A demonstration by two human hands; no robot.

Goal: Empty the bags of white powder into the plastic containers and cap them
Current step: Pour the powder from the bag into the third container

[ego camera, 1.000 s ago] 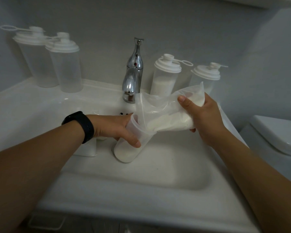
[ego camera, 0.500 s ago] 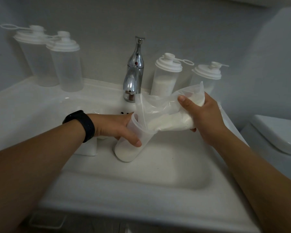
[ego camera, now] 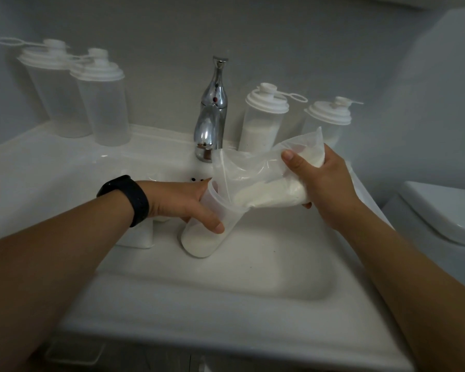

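- The white sink (ego camera: 226,326) served as the landmark; both forearms reached over its front rim into the basin.
- Inside the basin, the left hand (ego camera: 180,202), with a black wristband (ego camera: 126,200) above it, had thumb and fingers curled round an open plastic container (ego camera: 207,232), which leaned toward the right and was partly filled with white powder.
- Another white object stood in the basin just left of that container, mostly hidden behind the left wrist.
- The right hand (ego camera: 325,189), over the basin's right side, gripped a clear plastic bag (ego camera: 258,181) of white powder, thumb pressed on top and fingers wrapped beneath; the bag's mouth sat in the container's opening.
- At the sink's back edge stood a chrome faucet (ego camera: 212,116).
- Right of the faucet were two capped containers (ego camera: 263,122) holding powder.
- Left of the faucet, on the back ledge, stood two capped empty containers (ego camera: 102,106).
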